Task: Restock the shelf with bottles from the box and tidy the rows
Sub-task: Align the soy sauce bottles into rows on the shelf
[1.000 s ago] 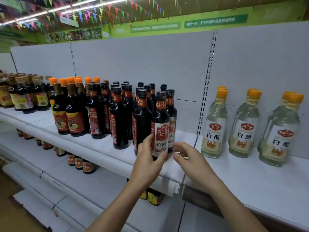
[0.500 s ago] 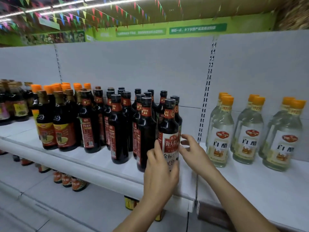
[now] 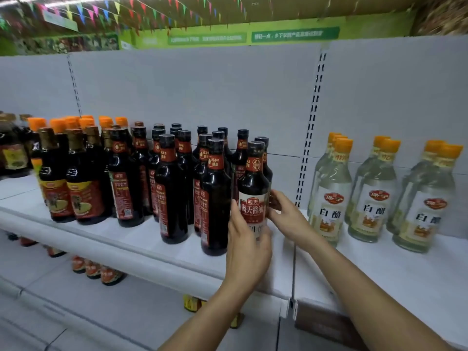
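The left forearm is held up from 6 o'clock of the view, and the left hand [image 3: 247, 252] is wrapped round the lower body of the dark bottle [image 3: 253, 178], its back turned to the camera. The right forearm is extended from 5 o'clock. The right hand [image 3: 287, 219] is set at the bottle's 3 o'clock side, its fingers [image 3: 274, 200] seemingly curled round it.
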A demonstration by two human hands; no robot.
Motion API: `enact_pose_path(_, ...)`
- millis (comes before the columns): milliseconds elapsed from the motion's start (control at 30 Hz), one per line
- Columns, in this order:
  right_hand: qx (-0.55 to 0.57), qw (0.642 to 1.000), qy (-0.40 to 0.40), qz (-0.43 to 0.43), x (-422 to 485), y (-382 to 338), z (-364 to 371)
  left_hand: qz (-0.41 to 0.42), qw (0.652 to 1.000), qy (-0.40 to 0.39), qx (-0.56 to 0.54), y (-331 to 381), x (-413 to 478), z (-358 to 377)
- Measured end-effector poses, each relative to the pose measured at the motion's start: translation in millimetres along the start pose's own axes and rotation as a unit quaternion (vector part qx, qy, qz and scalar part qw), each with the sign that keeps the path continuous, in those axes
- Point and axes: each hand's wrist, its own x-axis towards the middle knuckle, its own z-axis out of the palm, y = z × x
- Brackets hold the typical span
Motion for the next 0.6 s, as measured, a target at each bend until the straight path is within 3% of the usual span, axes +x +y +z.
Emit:
enact_pose_path(300, 0.036, 0.998, -0.056, -0.006, 17, 11, -1, -0.022, 0.999, 0.032, 0.007, -5, 9, 15)
enact_pose_path(600, 0.010, 1.000, 0.025, 0.000, 34, 30, -10, -0.048, 0.998, 0.029, 0.007, -10, 33, 27)
